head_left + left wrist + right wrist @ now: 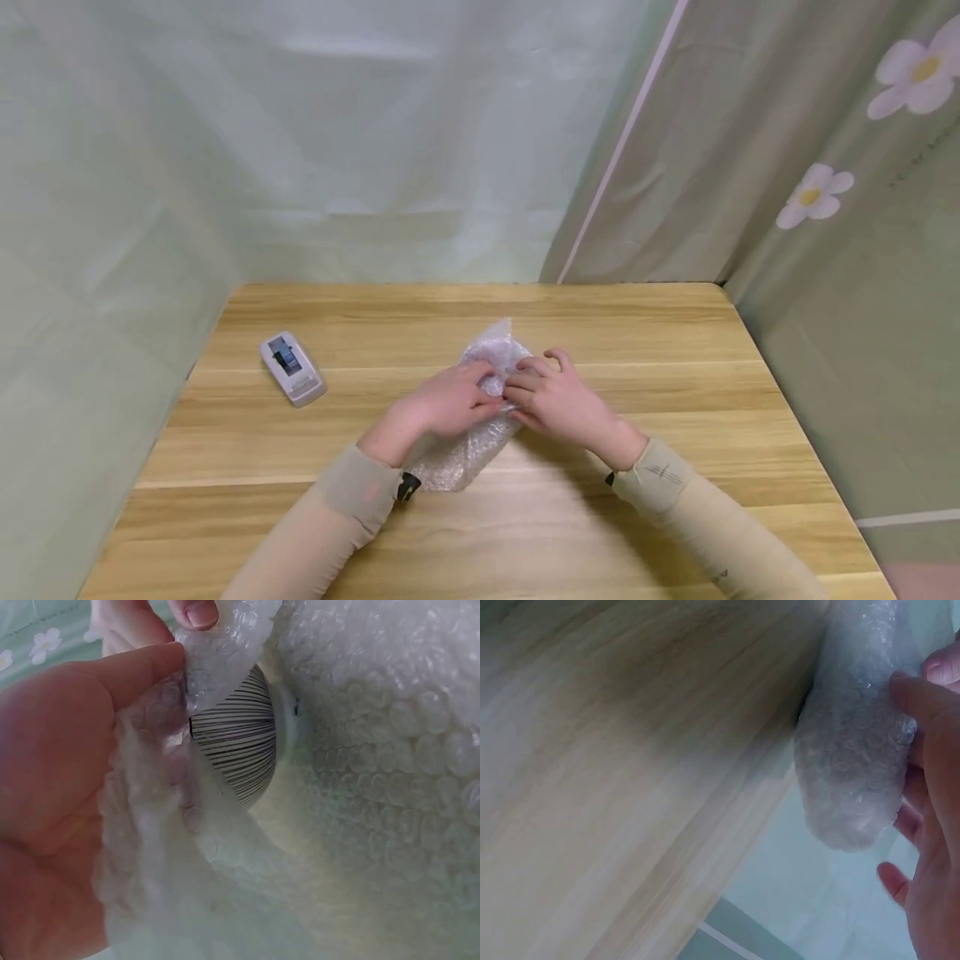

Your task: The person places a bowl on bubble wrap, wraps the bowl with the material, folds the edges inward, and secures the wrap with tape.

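A sheet of bubble wrap (465, 454) lies slantwise on the table, folded around a rounded thing. Through a gap in the left wrist view, this thing shows a surface with thin black and white stripes (244, 735); the rest of it is hidden under the wrap. My left hand (450, 400) pinches the edge of the wrap, its thumb (154, 667) lying along the fold. From the other side, my right hand (562, 404) grips the wrap with bent fingers, the thumb (919, 697) pressed on it. The fingertips of both hands are close together.
A white tape dispenser (294, 368) with a dark roll in its window lies at the table's left. Under everything is a wooden table (675, 358). Pale curtains (420, 142) hang behind the table and along both sides, with printed flowers on the right.
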`<state>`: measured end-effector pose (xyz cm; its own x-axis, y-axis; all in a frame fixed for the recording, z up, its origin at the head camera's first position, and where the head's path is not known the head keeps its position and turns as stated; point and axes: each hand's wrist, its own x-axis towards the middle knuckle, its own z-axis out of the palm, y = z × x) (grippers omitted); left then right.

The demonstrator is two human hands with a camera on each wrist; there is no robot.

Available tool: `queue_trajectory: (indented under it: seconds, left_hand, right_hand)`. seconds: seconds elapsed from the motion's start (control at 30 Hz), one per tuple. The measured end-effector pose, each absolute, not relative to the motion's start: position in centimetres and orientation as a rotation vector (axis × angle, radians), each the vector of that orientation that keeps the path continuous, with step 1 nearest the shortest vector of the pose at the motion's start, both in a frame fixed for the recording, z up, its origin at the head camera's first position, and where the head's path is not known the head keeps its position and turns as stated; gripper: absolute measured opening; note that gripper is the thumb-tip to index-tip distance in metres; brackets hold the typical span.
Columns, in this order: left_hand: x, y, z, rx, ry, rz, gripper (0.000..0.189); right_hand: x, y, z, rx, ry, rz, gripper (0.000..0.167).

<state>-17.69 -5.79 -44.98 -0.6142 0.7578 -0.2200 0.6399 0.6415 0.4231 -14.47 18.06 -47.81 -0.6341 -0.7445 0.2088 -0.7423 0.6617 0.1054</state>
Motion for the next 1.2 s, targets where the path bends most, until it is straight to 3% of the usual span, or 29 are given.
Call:
queue_trajectory:
  seconds: [0.43,0.97,1.2]
  left_hand:
    - [-18.2,-7.1,-44.9,1.231,2.428,0.671,0.031]
    - [-17.4,-7.2,-44.8,1.278,2.488,0.564,0.035]
    - [-17.0,-8.6,-45.2,1.239,2.452,0.58,0.053]
  right_hand:
    - [-14.3,17.9,-48.0,1.151,-2.658,0.012,0.028]
    - [-14.1,17.1,-47.8,1.11,-2.754,0.039,0.026]
    - [-13.9,17.0,-47.6,1.101,-2.776,0.073,0.024]
